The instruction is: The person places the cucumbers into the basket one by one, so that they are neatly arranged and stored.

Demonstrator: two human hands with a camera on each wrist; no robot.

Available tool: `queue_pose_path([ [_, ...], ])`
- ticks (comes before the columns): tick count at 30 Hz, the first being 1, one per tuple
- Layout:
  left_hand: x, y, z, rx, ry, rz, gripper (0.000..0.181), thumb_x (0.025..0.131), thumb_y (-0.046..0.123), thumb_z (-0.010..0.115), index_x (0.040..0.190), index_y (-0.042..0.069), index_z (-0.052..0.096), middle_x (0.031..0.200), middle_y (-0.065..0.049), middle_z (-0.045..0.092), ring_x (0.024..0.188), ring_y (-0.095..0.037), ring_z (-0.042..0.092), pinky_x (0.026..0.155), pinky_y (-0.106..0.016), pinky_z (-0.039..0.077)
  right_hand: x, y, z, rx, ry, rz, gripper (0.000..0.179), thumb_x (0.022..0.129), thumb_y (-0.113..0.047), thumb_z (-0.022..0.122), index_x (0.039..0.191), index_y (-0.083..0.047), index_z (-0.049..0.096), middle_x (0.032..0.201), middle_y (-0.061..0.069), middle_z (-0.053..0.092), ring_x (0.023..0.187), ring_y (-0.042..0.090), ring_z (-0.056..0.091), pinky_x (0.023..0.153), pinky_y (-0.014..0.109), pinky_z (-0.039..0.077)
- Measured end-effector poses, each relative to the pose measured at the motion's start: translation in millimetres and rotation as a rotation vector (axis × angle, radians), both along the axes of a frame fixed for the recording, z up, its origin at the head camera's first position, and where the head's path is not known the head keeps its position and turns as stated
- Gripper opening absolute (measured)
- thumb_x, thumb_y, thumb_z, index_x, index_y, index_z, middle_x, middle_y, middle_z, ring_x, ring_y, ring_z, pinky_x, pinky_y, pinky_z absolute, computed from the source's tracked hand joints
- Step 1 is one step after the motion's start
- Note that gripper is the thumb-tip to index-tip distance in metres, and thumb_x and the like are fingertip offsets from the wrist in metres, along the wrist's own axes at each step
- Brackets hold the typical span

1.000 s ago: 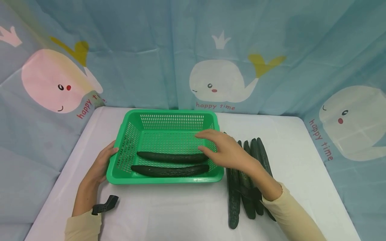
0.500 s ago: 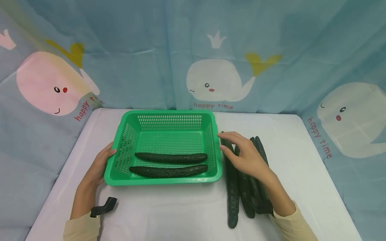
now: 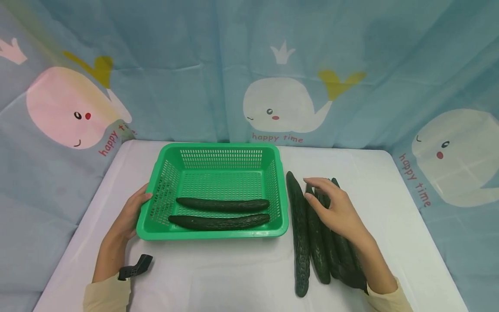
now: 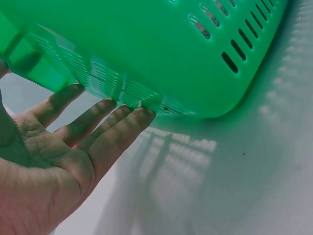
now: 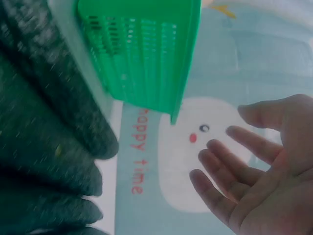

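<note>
Cucumbers [image 3: 222, 204], two of them, lie roughly parallel in the near half of the green plastic basket [image 3: 210, 235]. More cucumbers in a row [image 3: 301, 242] on the white cloth [image 3: 218, 273], just right of the basket, partly hidden by the right arm. Left hand [image 3: 130, 214] holds the basket's left side: thumb at rim, fingertips against outer wall. Right hand [image 3: 339, 210] above the row, thumb and fingers wide apart.

The basket [image 3: 212, 234] at the left hand [image 3: 130, 213] looks like smooth, glossy plastic, the cucumbers [image 3: 302, 242] beneath the right hand [image 3: 339, 211] have rough, bumpy skins, and the whale-print curtain [image 3: 218, 86] beyond both hands is creased, thin cloth.
</note>
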State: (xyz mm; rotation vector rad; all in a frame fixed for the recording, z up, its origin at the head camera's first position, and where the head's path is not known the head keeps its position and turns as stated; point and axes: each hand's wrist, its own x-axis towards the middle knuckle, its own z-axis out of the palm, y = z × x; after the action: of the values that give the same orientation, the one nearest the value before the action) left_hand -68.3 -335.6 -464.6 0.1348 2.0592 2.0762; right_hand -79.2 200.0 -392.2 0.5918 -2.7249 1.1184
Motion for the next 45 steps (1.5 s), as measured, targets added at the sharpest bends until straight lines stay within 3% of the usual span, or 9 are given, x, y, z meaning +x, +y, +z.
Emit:
queue_pose_path([
  [7,-2.5,3.2,-1.7,0.002,-0.005,0.003,0.069,0.115,0.028,0.033,0.167,-0.007,0.004,0.136,0.016,0.057,0.118,0.0,0.069,0.092,-0.024,0.064,5.4,19.7,-7.5,0.058,-0.012,-0.061,0.042,0.103,-0.012,0.069,0.145,-0.009,0.062,0.14,0.014,0.065,0.124,0.038,0.066,0.099,0.057,0.056],
  [14,-0.9,0.8,-2.3,-0.007,-0.006,0.009,0.069,0.115,0.027,0.033,0.167,-0.007,0.004,0.134,0.016,0.058,0.116,0.0,0.069,0.09,-0.025,0.064,12.9,31.7,-11.9,0.088,-0.049,-0.097,0.044,0.103,-0.013,0.069,0.145,-0.007,0.061,0.143,0.02,0.062,0.125,0.044,0.064,0.098,0.063,0.056],
  [18,1.9,-1.8,-0.7,-0.018,-0.005,0.011,0.069,0.115,0.027,0.033,0.166,-0.008,0.003,0.134,0.017,0.058,0.116,0.001,0.069,0.09,-0.024,0.064,19.1,38.1,-19.7,0.094,-0.074,-0.116,0.045,0.103,-0.014,0.07,0.146,-0.006,0.061,0.144,0.024,0.061,0.12,0.049,0.065,0.095,0.068,0.057],
  [26,1.9,-2.3,2.4,-0.004,-0.017,0.012,0.068,0.115,0.026,0.032,0.167,-0.007,0.003,0.134,0.017,0.058,0.117,0.001,0.068,0.09,-0.023,0.064,27.9,60.9,-36.9,0.117,-0.078,-0.183,0.045,0.103,-0.015,0.069,0.145,0.0,0.059,0.144,0.028,0.059,0.128,0.052,0.06,0.099,0.069,0.054],
  [34,0.9,-0.5,0.2,0.003,-0.028,0.028,0.067,0.115,0.025,0.033,0.167,-0.007,0.003,0.132,0.018,0.061,0.115,0.0,0.069,0.089,-0.023,0.064,35.9,75.9,-44.6,0.151,-0.103,-0.231,0.046,0.103,-0.016,0.069,0.144,0.002,0.059,0.142,0.031,0.058,0.126,0.056,0.059,0.096,0.075,0.053],
  [39,1.3,-0.2,-1.2,-0.006,-0.034,0.028,0.069,0.115,0.027,0.034,0.167,-0.005,0.004,0.133,0.019,0.06,0.116,0.001,0.069,0.09,-0.024,0.064,39.9,82.9,-51.7,0.15,-0.126,-0.278,0.047,0.103,-0.015,0.069,0.144,0.004,0.058,0.141,0.034,0.056,0.123,0.056,0.061,0.095,0.07,0.057],
  [45,0.2,-0.5,-0.5,-0.007,-0.032,0.025,0.07,0.115,0.027,0.034,0.167,-0.006,0.003,0.133,0.018,0.058,0.116,0.001,0.068,0.09,-0.024,0.064,43.5,89.8,-60.9,0.18,-0.184,-0.306,0.052,0.104,-0.021,0.068,0.145,0.009,0.056,0.134,0.035,0.059,0.111,0.053,0.068,0.081,0.057,0.065],
])
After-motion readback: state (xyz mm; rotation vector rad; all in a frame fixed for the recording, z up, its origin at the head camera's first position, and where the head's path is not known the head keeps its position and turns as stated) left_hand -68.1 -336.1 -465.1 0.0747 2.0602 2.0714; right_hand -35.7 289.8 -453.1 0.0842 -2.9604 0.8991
